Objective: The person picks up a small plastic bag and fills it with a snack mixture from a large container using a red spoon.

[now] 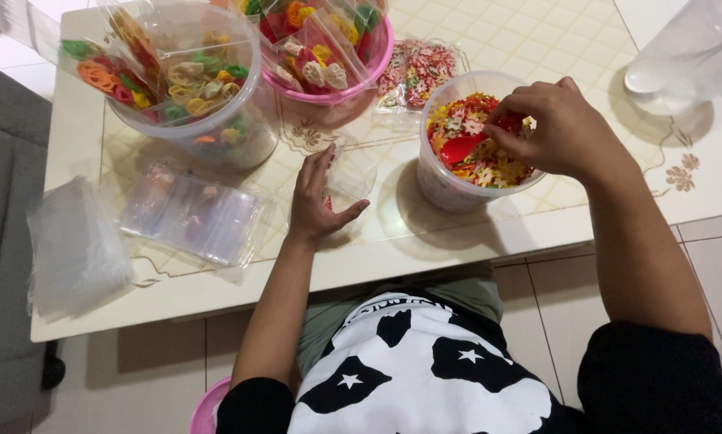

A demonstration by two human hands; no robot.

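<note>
Red scoop (464, 147) mostly hidden under right-hand fingers (512, 120). Small clear bag (346, 175) beside left-hand fingers (322, 165) blurred, contents unclear. Clear jug (686, 52), far right of fingers, cut off by edge.

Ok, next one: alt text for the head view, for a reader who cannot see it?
A person's right hand grips a red plastic scoop inside a clear round tub of small multicoloured crackers, while the left hand steadies a small clear plastic bag on the cream tabletop. Behind sit a clear bowl and a pink bowl of filled packets.
</note>
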